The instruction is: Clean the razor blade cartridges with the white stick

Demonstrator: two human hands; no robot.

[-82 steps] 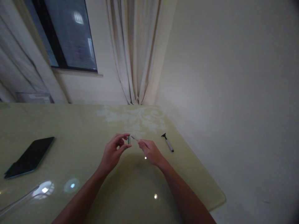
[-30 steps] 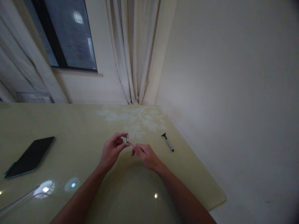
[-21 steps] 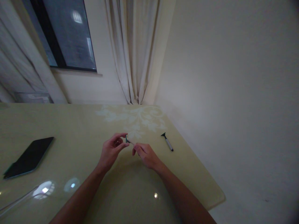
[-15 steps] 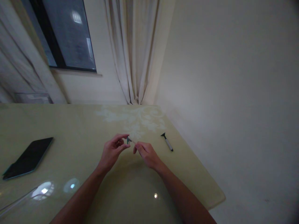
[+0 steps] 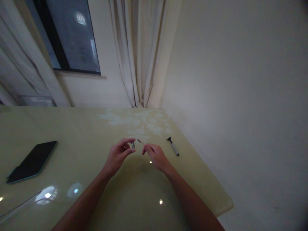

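Note:
Between the thumb and fingers of my left hand [image 5: 118, 154] is a small, narrow razor cartridge [image 5: 133, 144], held upright, with a dark face and a greenish strip. My right hand [image 5: 156, 156] grips the pale handle of a toothbrush [image 5: 141, 141]. Its small head, with dark bristles, points left toward the cartridge, and a narrow gap separates the two. Right of my right hand, a razor handle [image 5: 173, 148] with a grey grip and a black T-shaped top lies on the table; whether a blade is fitted to it is too small to tell.
The glossy pale table [image 5: 202, 179] has its right edge along the wall. A dark, flat tablet-like case [image 5: 33, 162] lies at the left. A thin cable-like line [image 5: 20, 204] runs at the lower left. Behind stand a curtain [image 5: 137, 57] and a window [image 5: 72, 35].
The toothbrush head has come away from the cartridge as my right hand moved slightly right. My left hand still holds the cartridge. The whole view has shifted a little.

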